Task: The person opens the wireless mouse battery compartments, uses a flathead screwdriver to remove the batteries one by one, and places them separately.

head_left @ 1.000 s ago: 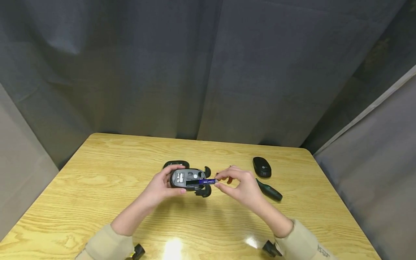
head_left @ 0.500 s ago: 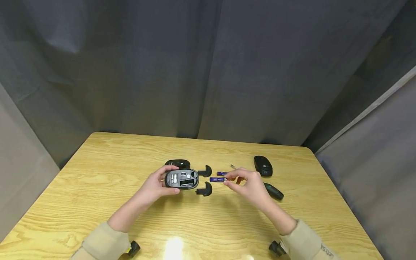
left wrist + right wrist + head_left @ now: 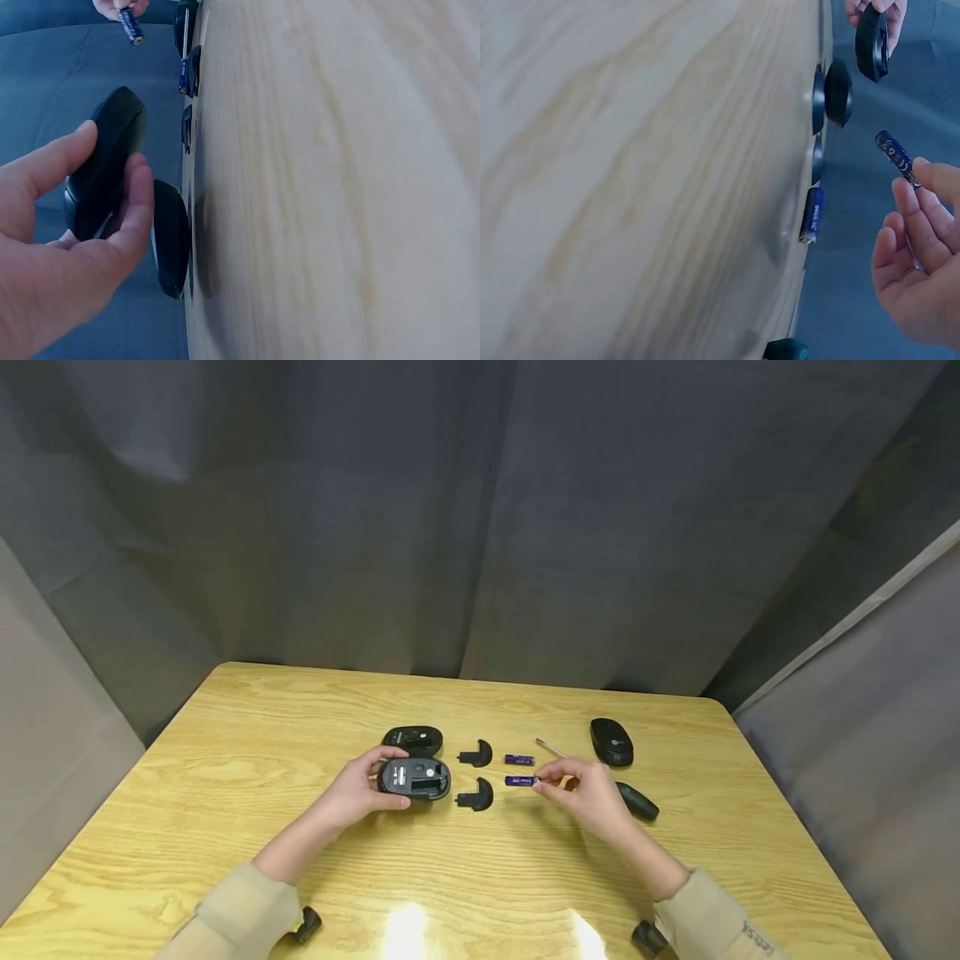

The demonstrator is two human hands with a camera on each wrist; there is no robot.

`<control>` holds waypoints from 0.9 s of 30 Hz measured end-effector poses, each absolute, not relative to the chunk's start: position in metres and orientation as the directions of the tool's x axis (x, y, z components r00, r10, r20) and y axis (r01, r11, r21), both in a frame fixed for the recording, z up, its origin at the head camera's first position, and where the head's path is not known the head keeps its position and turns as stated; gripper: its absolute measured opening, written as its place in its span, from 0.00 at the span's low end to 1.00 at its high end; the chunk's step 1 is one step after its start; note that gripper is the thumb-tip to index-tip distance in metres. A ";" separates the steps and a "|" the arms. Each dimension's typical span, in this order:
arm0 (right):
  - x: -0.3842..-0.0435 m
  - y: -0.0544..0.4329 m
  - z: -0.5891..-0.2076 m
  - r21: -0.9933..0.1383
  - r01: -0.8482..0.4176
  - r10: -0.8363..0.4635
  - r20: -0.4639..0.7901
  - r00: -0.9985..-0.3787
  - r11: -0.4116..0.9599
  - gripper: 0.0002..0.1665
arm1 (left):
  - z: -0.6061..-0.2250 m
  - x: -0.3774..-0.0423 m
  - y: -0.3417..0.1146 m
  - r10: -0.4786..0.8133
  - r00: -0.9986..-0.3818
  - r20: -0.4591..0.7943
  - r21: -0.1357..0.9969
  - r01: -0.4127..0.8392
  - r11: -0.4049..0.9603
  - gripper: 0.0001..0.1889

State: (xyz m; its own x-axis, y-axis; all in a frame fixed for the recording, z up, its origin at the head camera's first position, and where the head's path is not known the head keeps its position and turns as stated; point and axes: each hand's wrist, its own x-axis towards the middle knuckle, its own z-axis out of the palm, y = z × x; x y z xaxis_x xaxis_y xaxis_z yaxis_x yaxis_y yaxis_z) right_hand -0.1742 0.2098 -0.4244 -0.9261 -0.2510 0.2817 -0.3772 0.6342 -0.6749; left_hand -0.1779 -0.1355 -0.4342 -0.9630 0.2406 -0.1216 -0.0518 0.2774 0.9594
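Note:
My left hand [image 3: 360, 789] grips a black computer mouse [image 3: 405, 776] by its sides, underside up, showing an open battery compartment. In the left wrist view the mouse [image 3: 112, 165] is held above the table. Between thumb and fingertips, my right hand [image 3: 588, 793] pinches one end of a purple-blue battery [image 3: 517, 781], also raised off the table in the right wrist view. A second battery [image 3: 519, 760] lies on the table just beyond it. Two black curved battery covers [image 3: 483, 753] lie between the mouse and the batteries.
Behind the held mouse, another mouse [image 3: 414, 739] lies underside up. A third mouse [image 3: 612, 742] stands right way up at the right. Partly behind the right hand is a screwdriver with a dark green handle [image 3: 637, 802]. A grey curtain [image 3: 480, 527] hangs behind the wooden table [image 3: 300, 710].
The battery has come out of the mouse's compartment and moved right with my right hand. My left hand has shifted the mouse slightly left, away from the covers.

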 end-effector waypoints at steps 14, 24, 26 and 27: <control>-0.185 0.217 -0.438 -0.665 -0.288 -0.253 0.152 -0.956 0.689 0.05 | -0.436 -0.190 -0.137 0.186 -0.962 -0.197 0.904 -0.106 0.413 0.37; -0.193 0.222 -0.442 -0.633 -0.282 -0.292 0.092 -0.952 0.721 0.04 | -0.439 -0.196 -0.137 0.200 -0.953 -0.229 0.882 -0.116 0.456 0.36; -0.194 0.223 -0.441 -0.626 -0.283 -0.299 0.083 -0.951 0.727 0.04 | -0.439 -0.197 -0.138 0.204 -0.950 -0.236 0.878 -0.119 0.463 0.36; -0.194 0.224 -0.441 -0.626 -0.283 -0.302 0.078 -0.950 0.727 0.04 | -0.439 -0.198 -0.139 0.205 -0.949 -0.239 0.876 -0.120 0.468 0.36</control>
